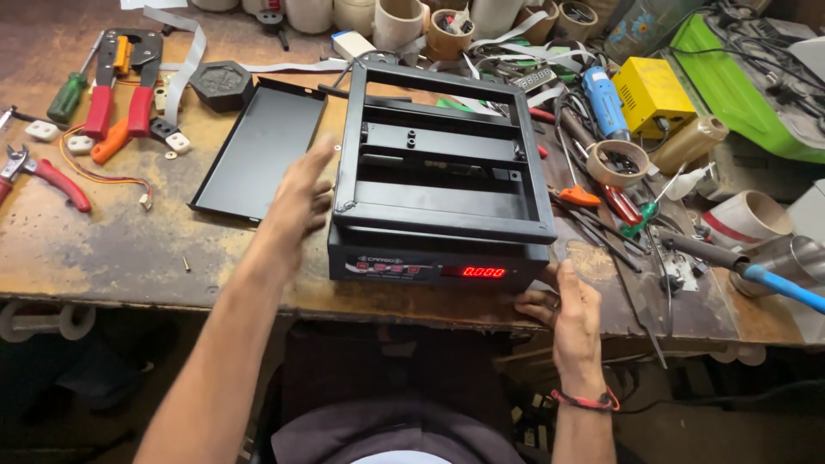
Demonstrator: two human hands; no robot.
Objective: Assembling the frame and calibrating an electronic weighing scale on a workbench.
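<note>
Left hand (302,196): open, fingers spread, palm toward the left side of the black scale housing (443,176); touching or just short of it, cannot tell. Flat black tray (258,150) lies just outboard of this hand on the counter (103,249).

Housing sits between the two hands, open frame on top, lit red display (483,272) on the front panel facing the person. Long side runs hand to hand, across the body.

Right hand (571,311): loosely curled, fingers at the housing's lower front right corner, gripping nothing. It sits lower and closer to the person than the left. Both hands flank the housing; the right looks nearer to contact. Tools (619,206) crowd beyond the right hand.
</note>
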